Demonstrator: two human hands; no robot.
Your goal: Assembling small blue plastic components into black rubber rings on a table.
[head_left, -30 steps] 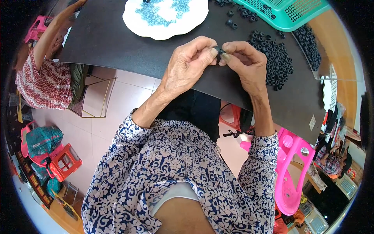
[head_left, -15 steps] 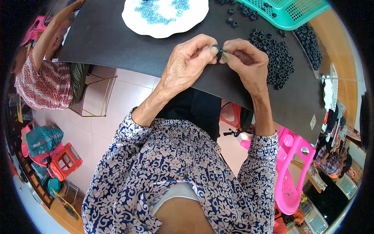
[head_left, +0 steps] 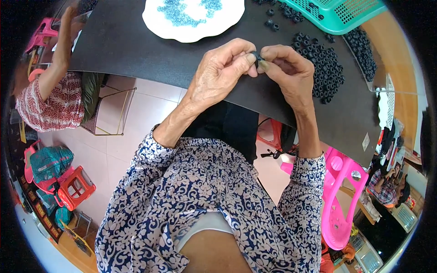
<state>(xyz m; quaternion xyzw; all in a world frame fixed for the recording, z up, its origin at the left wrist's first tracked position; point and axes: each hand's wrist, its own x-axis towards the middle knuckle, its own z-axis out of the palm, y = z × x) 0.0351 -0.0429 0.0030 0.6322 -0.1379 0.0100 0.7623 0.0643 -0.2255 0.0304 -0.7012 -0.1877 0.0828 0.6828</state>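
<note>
The floor (head_left: 152,113) of the room is laid with pale pink tiles, and a soft bright shine lies on them below the edge of the dark table (head_left: 132,50), while at the left side there stand a red stool (head_left: 76,193), a chair with thin gold-coloured metal legs (head_left: 92,123) and, higher up, a pink plastic seat (head_left: 43,34). At the right, a bright pink plastic chair (head_left: 336,234) stands near the table's edge. Along the curved rim one can see a light brown surface (head_left: 404,63) at the right and a dark strip with red marks (head_left: 43,214) at the lower left.
</note>
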